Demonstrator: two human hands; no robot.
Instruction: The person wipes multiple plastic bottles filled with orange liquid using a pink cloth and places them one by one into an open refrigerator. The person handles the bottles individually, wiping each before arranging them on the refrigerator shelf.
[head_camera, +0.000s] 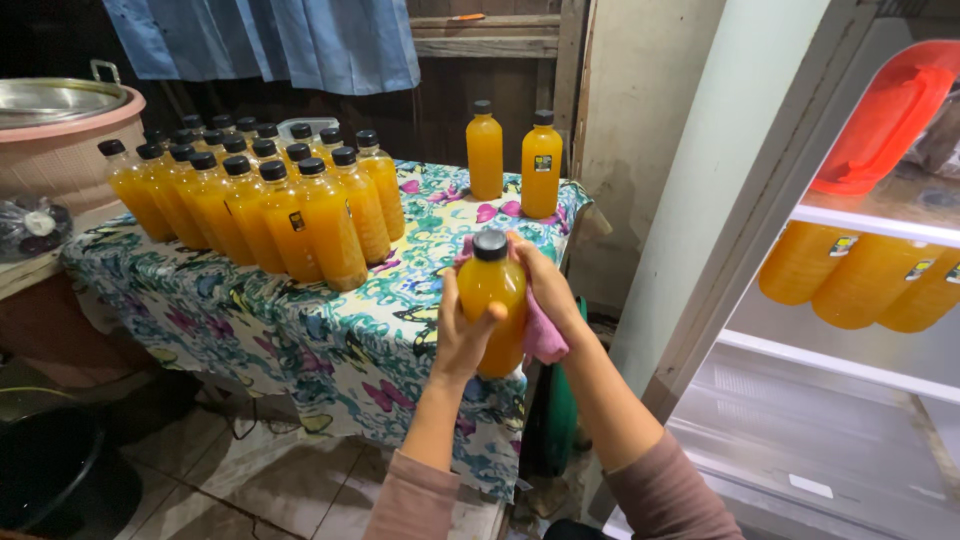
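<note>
Wiping looks to be the step in hand: the left hand (462, 335) wraps the orange bottle (493, 300) held over the worktop (330, 330) edge, while the right hand (545, 290) presses a pink cloth (543, 338) to its side. Turning it would expose unwiped faces. Capped bottles (260, 205) cluster behind; two labelled ones (513, 160) stand apart; more lie on the fridge shelf (880, 215).

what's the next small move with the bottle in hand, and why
Probably keep wiping: slide the pink cloth under the right hand around the orange bottle while the left hand steadies it. The cloth covers only the bottle's right side, and the open fridge alongside already holds similar bottles.
</note>
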